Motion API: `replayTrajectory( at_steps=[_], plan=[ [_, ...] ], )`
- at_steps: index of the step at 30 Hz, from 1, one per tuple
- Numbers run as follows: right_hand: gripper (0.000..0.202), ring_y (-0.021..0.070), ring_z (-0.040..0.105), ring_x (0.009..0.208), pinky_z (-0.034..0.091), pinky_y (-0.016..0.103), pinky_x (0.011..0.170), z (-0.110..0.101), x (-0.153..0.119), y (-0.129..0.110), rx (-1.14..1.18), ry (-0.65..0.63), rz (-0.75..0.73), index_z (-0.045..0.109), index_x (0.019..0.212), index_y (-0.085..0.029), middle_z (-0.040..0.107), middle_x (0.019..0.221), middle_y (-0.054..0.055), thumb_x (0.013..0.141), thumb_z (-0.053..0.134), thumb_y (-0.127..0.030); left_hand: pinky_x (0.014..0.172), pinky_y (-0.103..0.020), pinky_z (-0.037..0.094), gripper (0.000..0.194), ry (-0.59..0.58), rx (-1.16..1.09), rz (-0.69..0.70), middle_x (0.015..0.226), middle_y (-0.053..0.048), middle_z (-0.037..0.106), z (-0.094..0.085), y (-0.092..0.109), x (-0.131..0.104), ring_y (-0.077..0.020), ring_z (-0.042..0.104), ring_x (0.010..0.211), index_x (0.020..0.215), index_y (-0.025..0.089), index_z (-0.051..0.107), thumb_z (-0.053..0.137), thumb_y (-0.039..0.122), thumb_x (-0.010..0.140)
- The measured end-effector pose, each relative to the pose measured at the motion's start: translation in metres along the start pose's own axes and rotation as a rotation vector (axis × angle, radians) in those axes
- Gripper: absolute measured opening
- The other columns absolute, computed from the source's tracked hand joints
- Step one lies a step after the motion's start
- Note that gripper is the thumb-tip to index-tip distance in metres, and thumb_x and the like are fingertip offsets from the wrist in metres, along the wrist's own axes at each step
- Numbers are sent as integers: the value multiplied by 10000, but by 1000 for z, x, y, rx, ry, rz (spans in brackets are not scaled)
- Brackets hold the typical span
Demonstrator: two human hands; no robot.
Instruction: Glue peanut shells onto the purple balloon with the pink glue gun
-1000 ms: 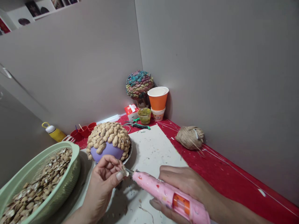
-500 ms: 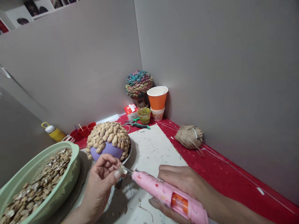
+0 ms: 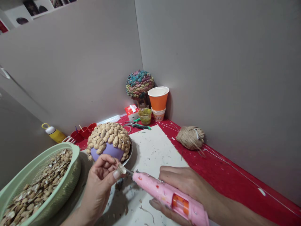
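Observation:
Between the thumb and fingers of my left hand [image 3: 103, 179] is a peanut shell [image 3: 122, 169], its pale hollow side showing. My right hand [image 3: 183, 185] is wrapped round a pink hot glue gun [image 3: 162, 194] with an orange window in its side. The gun's metal nozzle reaches the shell, touching or nearly touching it. Just beyond my left hand, a purple ball [image 3: 107, 152] sits in a metal bowl [image 3: 129, 158]. Peanut shells [image 3: 110, 133] cover its top and sides, while a purple patch at the front is bare.
A green basket [image 3: 76, 157] of peanut shells stands at left. Behind are red cups [image 3: 76, 137], a yellow bottle [image 3: 55, 133], pliers [image 3: 141, 126], stacked paper cups [image 3: 158, 99] and a coloured shell-covered tree [image 3: 139, 84]. Twine [image 3: 191, 138] lies by the right wall.
Hardly anything differs. My left hand and the shell have shifted very slightly, with the glue gun's nozzle still at the shell.

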State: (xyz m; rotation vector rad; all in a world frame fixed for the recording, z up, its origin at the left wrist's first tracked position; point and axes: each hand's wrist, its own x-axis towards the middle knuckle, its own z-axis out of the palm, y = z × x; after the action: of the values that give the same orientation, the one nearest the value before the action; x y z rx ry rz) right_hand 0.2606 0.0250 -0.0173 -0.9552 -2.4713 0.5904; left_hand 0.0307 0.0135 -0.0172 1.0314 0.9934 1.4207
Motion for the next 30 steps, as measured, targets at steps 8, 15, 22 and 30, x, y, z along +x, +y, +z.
replayTrajectory(
  at_steps=[8,15,22,30],
  plan=[
    [316,105,510,559,331,224,504,-1,-2,-2,44,9,-25,450,655,-179,571,654,13,943,517,-290,676,-196,539,241,17,10,11,802,-2,671,0,0,0,-103,628,697,844,188,664,849,184,691],
    [359,98,452,507,281,233,471,7,1,7,50,17,23,438,622,-183,518,608,4,902,566,-367,659,-196,530,254,37,15,6,802,-2,658,0,0,0,-101,612,686,837,187,660,859,197,679],
    [355,68,408,469,232,226,456,19,0,14,77,126,-27,416,590,-183,466,576,-32,834,637,-316,641,-195,508,275,40,13,3,781,-5,655,0,0,2,-108,605,681,825,180,644,866,205,665],
    [337,68,395,489,240,227,469,22,2,19,162,222,-103,380,607,-186,425,576,-42,821,624,-276,708,-217,494,333,48,49,-31,789,-14,674,-3,-8,-2,-127,600,738,839,185,630,892,220,636]
  ],
)
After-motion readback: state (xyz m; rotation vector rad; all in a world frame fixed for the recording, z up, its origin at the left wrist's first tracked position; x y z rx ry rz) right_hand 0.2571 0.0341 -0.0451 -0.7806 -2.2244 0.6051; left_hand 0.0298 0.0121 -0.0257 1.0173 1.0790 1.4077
